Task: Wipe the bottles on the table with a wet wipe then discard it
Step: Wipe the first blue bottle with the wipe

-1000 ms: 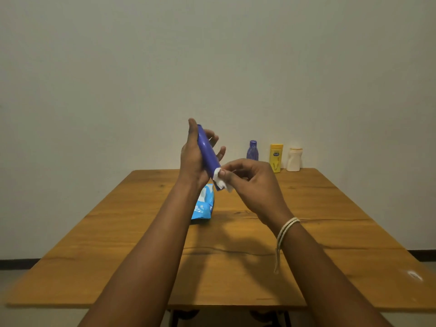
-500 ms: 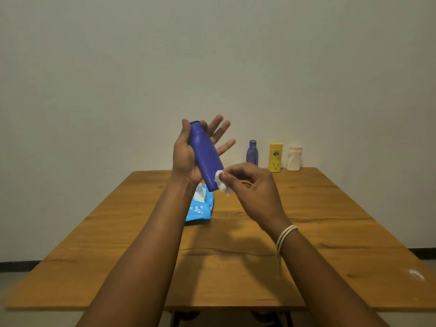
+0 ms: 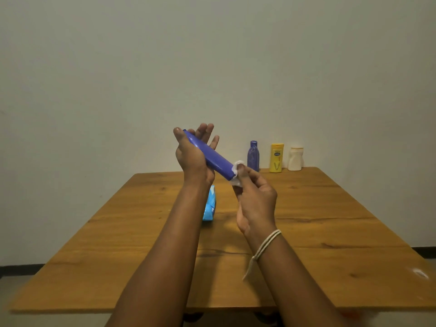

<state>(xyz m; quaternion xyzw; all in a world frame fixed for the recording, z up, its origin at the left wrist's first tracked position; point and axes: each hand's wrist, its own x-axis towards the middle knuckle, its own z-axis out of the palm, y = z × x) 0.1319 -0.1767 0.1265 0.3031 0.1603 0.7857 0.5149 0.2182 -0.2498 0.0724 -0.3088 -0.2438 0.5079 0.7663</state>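
Observation:
My left hand (image 3: 191, 159) holds a long blue bottle (image 3: 211, 156) above the table, tilted so its lower end points down to the right. The thumb lies along the bottle's near side and the fingers are spread behind it. My right hand (image 3: 256, 199) pinches a small white wet wipe (image 3: 236, 172) against the bottle's lower end. Three more bottles stand at the table's far edge: a purple one (image 3: 253, 156), a yellow one (image 3: 276, 158) and a white one (image 3: 295, 159).
A blue wet-wipe pack (image 3: 210, 206) lies on the wooden table (image 3: 330, 220), partly hidden behind my left forearm. A plain wall rises right behind the table's far edge. A small shiny spot sits near the front right corner.
The bottle has tipped from near upright to a flatter slant, its lower end swinging right. My right hand followed with the wipe to that end.

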